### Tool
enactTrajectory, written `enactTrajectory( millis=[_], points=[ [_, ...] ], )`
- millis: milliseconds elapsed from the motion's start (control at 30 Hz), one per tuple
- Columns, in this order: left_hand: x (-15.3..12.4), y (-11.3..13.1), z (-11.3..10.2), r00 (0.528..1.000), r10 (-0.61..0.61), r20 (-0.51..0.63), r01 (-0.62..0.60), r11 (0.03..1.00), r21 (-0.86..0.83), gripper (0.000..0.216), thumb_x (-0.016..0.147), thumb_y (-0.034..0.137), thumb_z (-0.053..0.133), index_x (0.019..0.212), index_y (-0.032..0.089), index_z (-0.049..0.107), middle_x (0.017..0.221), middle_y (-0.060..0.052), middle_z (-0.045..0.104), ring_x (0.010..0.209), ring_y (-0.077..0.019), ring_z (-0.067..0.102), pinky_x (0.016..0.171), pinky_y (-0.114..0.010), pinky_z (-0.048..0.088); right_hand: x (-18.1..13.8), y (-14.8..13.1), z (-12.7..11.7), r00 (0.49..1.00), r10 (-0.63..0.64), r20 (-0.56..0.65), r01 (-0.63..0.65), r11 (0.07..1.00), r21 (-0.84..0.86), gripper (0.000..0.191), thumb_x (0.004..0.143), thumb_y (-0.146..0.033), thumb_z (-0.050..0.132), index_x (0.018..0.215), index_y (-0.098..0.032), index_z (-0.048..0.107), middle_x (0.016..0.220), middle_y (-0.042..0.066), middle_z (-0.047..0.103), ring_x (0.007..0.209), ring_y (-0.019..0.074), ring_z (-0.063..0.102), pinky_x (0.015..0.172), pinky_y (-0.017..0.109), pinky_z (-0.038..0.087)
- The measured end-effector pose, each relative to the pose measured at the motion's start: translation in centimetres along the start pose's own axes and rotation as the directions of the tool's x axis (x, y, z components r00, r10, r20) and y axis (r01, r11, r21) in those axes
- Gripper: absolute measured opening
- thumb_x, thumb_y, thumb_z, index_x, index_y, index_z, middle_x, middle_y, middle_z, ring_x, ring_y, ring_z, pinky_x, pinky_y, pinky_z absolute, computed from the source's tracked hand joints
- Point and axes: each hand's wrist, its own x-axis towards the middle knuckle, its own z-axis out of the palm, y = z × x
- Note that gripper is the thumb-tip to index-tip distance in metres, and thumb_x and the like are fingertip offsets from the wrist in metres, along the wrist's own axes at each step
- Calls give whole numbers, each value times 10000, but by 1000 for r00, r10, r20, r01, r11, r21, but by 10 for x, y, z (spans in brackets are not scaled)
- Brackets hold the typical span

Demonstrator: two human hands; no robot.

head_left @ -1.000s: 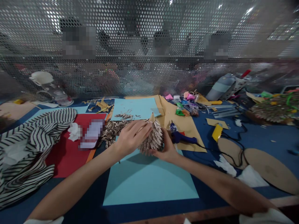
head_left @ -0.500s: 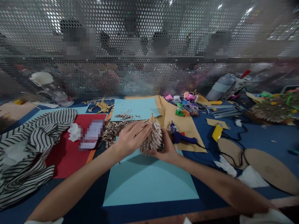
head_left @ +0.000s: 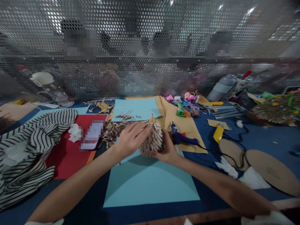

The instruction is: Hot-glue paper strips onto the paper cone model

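A small cone-shaped craft tree [head_left: 153,140], covered in overlapping grey-brown scale-like pieces and tipped with a bare tan point, is held over a light blue sheet [head_left: 150,187]. My left hand [head_left: 132,137] lies with its fingers closed against the cone's upper left side. Around its right side and base curls my right hand [head_left: 167,148], gripping it. Just left of my left hand is a pile of loose brown scales [head_left: 112,131]. Close to my right hand a blue glue gun [head_left: 185,139] rests on a brown envelope [head_left: 197,147].
On the left lie a striped cloth [head_left: 47,134], red paper [head_left: 67,156] and a blurred phone [head_left: 92,136]. Cardboard discs [head_left: 269,170], white tissues [head_left: 254,178] and a yellow cutter [head_left: 218,133] are on the right. Behind stands a perforated metal screen [head_left: 131,78].
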Motion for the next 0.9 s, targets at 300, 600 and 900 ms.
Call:
enactTrajectory(
  millis=[300,600,900],
  points=[
    [0,-1,1,1000,1,2,-1,1000,-14,334,845,97,559,1173,153,527,944,-95,665,894,-191,642,791,-343,556,1,-1,0,1000,10,-9,-10,1000,-3,895,636,-413,772,1356,-224,276,1324,148,422,1224,352,430,1020,521,376],
    [9,4,0,999,-29,-35,29,1000,7,323,833,132,599,1150,136,535,900,-85,675,845,-178,652,786,-312,539,-1,4,2,999,29,-17,-28,999,24,935,632,-410,777,1378,-237,241,1345,147,417,1242,367,420,1019,528,378],
    [7,2,4,998,-45,-41,45,999,-11,291,847,140,568,1134,145,520,914,-91,683,855,-183,653,785,-311,537,2,4,5,998,57,-12,-55,989,138,927,635,-411,777,1372,-238,243,1390,157,395,1291,341,395,1059,514,352]
  ],
)
